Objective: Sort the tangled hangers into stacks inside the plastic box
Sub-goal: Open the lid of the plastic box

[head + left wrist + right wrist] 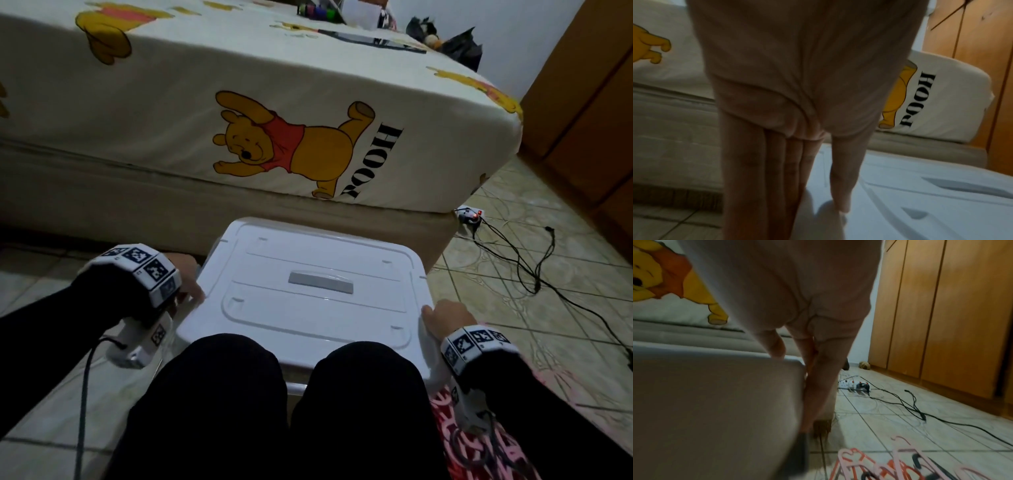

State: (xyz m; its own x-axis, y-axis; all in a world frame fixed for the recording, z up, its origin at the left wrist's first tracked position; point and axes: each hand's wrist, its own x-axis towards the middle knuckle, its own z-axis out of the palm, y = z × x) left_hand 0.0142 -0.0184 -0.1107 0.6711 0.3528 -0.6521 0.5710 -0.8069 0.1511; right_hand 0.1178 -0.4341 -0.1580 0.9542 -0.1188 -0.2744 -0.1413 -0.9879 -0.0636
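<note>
Both hands on the lid, box not yet open

I've got the left hand (186, 275) at the lid (308, 287) edge, centre left of frame, thumb on top, fingers reaching down the side; the right hand (445, 317) grasps the lower-right corner likewise — a two-sided hold, I judge, to lift it evenly off the plastic box (715, 402). The tangled hangers (890, 467) lie on the floor, bottom right, near the box.

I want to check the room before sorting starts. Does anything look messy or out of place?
Yes. The pink and red plastic hangers lie in a tangled heap on the tiled floor beside the white plastic box, whose lid is on. Black cables sprawl loosely from a white power strip.
</note>
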